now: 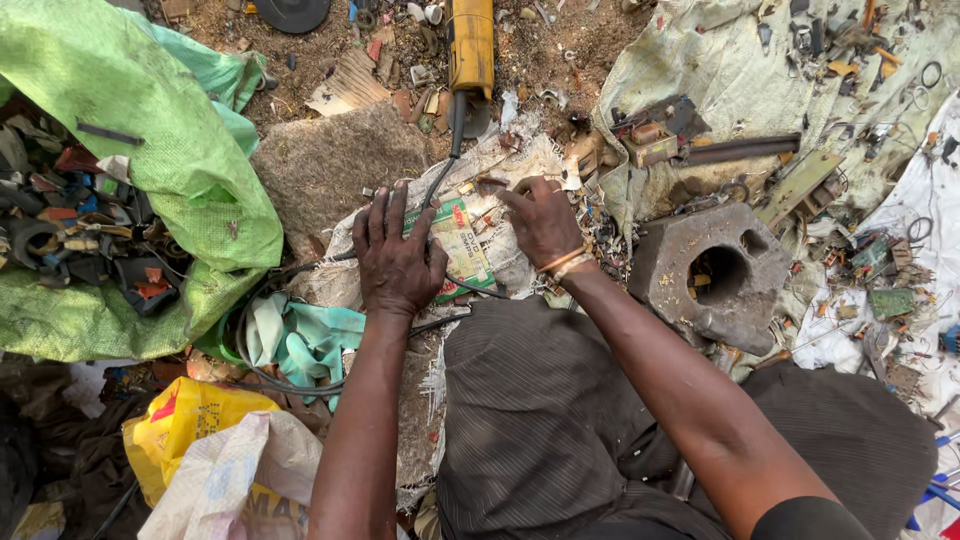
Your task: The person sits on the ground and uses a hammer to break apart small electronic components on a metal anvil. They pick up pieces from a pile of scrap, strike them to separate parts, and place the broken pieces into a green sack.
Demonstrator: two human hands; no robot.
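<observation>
My left hand (396, 258) lies flat, fingers spread, on a green and red printed cardboard piece (462, 245) that rests on a worn white sack (500, 180) in front of my knees. A thin black cable (447, 150) runs out from under that hand toward a yellow tool (471, 45) at the top. My right hand (543, 220), with bangles at the wrist, is bent over the sack just right of the cardboard, fingertips pinching at small scrap bits; what they hold is too small to tell.
A green sack (150, 130) full of dark plastic and metal scrap lies at the left. A grey block with a round hole (712, 270) stands at the right, with circuit boards and metal parts on cloth beyond. Teal cloth (305, 340) and yellow bags (190, 425) lie lower left.
</observation>
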